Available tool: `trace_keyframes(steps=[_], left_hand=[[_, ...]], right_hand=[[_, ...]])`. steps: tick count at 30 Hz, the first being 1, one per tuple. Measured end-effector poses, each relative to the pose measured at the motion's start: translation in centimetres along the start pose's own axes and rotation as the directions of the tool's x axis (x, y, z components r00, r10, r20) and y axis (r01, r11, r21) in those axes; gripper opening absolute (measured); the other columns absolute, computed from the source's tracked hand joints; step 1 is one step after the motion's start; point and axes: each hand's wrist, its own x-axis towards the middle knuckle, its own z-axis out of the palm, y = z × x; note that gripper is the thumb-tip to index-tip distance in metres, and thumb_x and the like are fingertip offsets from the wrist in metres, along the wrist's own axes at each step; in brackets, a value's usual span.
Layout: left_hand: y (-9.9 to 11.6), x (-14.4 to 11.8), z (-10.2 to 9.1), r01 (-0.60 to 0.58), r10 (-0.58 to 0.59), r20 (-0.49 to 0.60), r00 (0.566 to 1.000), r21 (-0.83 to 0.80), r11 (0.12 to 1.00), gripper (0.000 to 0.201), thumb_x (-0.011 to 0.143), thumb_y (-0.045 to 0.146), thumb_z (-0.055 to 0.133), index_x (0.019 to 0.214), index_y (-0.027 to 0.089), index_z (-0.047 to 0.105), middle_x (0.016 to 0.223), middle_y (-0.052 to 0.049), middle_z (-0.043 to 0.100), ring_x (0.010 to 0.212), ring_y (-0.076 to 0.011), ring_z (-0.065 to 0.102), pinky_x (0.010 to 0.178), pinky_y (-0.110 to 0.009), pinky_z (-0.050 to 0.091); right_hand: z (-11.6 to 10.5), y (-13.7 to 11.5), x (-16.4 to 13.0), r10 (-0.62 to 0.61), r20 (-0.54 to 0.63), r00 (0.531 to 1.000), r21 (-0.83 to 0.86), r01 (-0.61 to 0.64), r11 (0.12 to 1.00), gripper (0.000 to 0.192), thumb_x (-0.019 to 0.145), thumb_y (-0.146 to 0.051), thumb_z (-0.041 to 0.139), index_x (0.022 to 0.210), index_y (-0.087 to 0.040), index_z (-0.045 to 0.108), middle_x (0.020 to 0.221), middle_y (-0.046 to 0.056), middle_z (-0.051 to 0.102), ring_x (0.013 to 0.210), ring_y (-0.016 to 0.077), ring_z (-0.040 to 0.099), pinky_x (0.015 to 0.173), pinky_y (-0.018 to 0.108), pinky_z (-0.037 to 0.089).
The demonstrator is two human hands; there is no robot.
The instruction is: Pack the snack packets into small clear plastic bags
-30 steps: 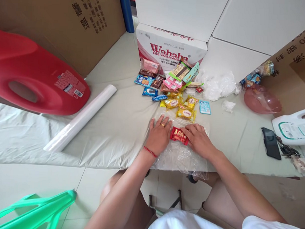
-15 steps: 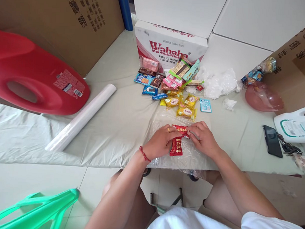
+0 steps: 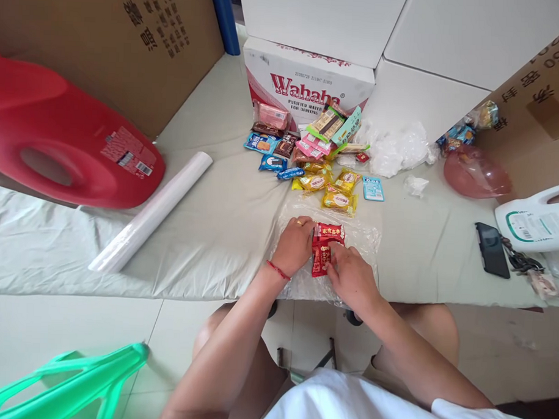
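Two red snack packets lie touching on a sheet of clear plastic film (image 3: 370,231) in front of me. The upper packet (image 3: 330,231) lies crosswise; the lower packet (image 3: 321,263) stands lengthwise below its left part. My left hand (image 3: 294,243), with a ring and a red cord bracelet, rests flat along the packets' left side, fingertips at the upper one's left end. At the lower packet's right edge is my right hand (image 3: 354,278), its index finger near the top and thumb near the bottom, with the packet between them. Its other fingers are curled and partly hidden.
Yellow-wrapped cakes (image 3: 339,200) and a pile of snacks (image 3: 328,129) lie beyond the film, before a Wahaha carton (image 3: 306,82). A plastic film roll (image 3: 153,211) and red jug (image 3: 80,141) are left; a phone (image 3: 492,250) and white bottle (image 3: 533,221) right.
My right hand has moved down from the upper packet to the lower one. My left hand has drawn back left, uncovering the upper packet. The view has shifted slightly.
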Motion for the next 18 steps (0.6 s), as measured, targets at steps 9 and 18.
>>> trace_keyframes(steps=[9,18], left_hand=[[0.1,-1.0,0.8,0.020,-0.030,0.072,0.997,0.142,0.990,0.056,0.087,0.000,0.046,0.141,0.007,0.059,0.155,-0.019,0.051,0.133,-0.0293,0.054,0.113,-0.041,0.044],[0.7,-2.5,1.9,0.034,-0.017,-0.071,0.997,0.248,0.968,0.056,0.090,0.001,0.042,0.143,0.009,0.056,0.161,-0.020,0.043,0.120,-0.0302,0.061,0.102,-0.044,0.050]], right_hand=[[0.4,-1.7,0.5,0.055,-0.022,0.998,-0.056,-0.056,0.997,0.061,0.095,-0.047,0.059,0.146,-0.015,0.047,0.129,0.017,0.062,0.115,0.0346,0.055,0.081,0.041,0.049],[1.1,2.3,-0.8,0.028,-0.144,0.989,0.016,-0.026,1.000,0.057,0.088,-0.023,0.057,0.143,-0.010,0.048,0.114,0.016,0.063,0.106,0.0331,0.054,0.092,0.046,0.047]])
